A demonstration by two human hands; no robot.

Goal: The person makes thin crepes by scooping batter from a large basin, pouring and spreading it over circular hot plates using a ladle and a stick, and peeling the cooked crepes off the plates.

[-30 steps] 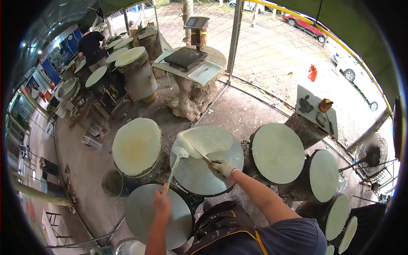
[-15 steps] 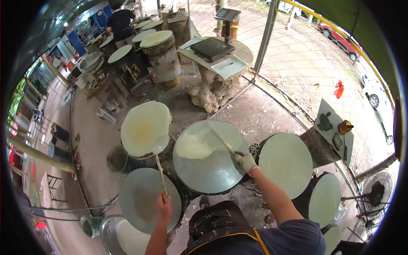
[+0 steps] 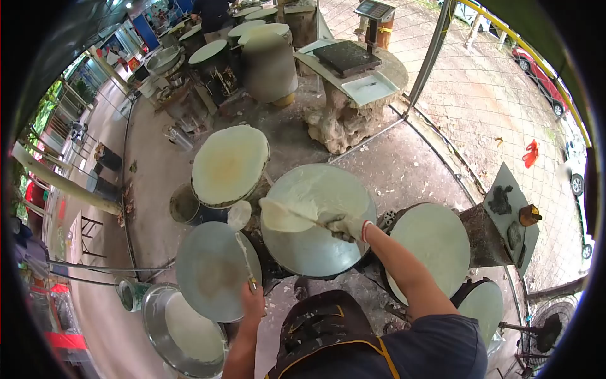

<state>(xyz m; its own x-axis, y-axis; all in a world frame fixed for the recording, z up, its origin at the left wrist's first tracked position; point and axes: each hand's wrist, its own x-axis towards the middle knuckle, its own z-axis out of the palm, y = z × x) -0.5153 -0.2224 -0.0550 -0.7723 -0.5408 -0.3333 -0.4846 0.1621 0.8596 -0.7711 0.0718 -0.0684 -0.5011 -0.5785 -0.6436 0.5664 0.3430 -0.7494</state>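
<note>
My left hand (image 3: 253, 301) is bare and closed around the handle of a long ladle (image 3: 239, 215). The ladle's pale round bowl hangs near the gap between a bare-topped grey griddle (image 3: 197, 273) and two others. My right hand (image 3: 346, 228), in a light work glove with dark smudges, grips a thin stick-like spreader (image 3: 302, 216). Its far end is over the left side of the middle griddle (image 3: 328, 258). Pale wet batter (image 3: 341, 192) covers the upper part of that griddle, while its lower part shows bare metal. The spreader's tip blends into the batter.
Pale sheets cover the far-left griddle (image 3: 230, 148), the right griddle (image 3: 435, 249) and the lower-right one (image 3: 483, 309). A metal basin (image 3: 151, 319) of batter stands lower left. Further off are a stump table (image 3: 353, 117) with a scale, more drum stoves and a person (image 3: 211, 9).
My right hand has swept the spreader leftward across the middle griddle, and the batter reaches farther over its top. My left hand has drawn the ladle back from the far-left griddle. The view has shifted.
</note>
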